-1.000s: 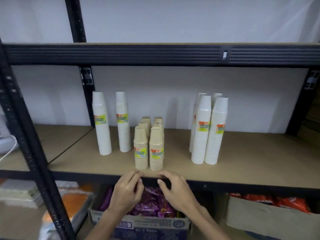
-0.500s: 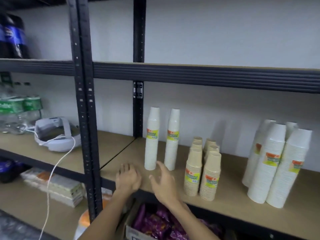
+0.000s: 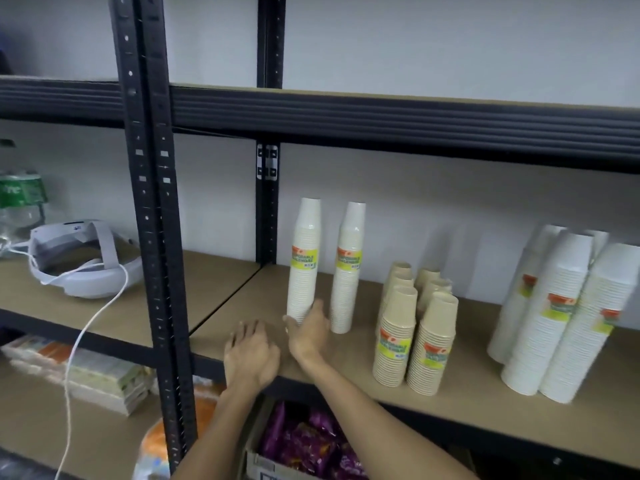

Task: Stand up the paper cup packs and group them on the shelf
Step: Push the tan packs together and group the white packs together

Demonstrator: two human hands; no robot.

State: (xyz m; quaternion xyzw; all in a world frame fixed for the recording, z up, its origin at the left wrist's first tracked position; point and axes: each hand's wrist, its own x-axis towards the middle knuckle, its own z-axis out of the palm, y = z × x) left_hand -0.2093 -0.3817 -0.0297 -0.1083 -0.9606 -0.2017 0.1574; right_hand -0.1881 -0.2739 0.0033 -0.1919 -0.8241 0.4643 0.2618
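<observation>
Caught this mid grouping step, pretty sure. Found every pack already upright on the brown board shelf [image 3: 471, 375] with the black steel frame, so nothing left to stand up. Had the right hand [image 3: 308, 329] at the foot of the left tall white paper cup pack [image 3: 304, 258], thumb one side, fingers the other, holding it lightly by the look of it. Had the left hand [image 3: 251, 355] flat on the board close by, fingers loose, gripping nothing. Spotted the twin tall white pack [image 3: 348, 268] just beside, the short tan cup packs [image 3: 412, 327] near, the fat white cup packs [image 3: 554, 323] well apart on the right. Probably called for a low, slow slide rightward next; looked tippy, being tall and skinny.
</observation>
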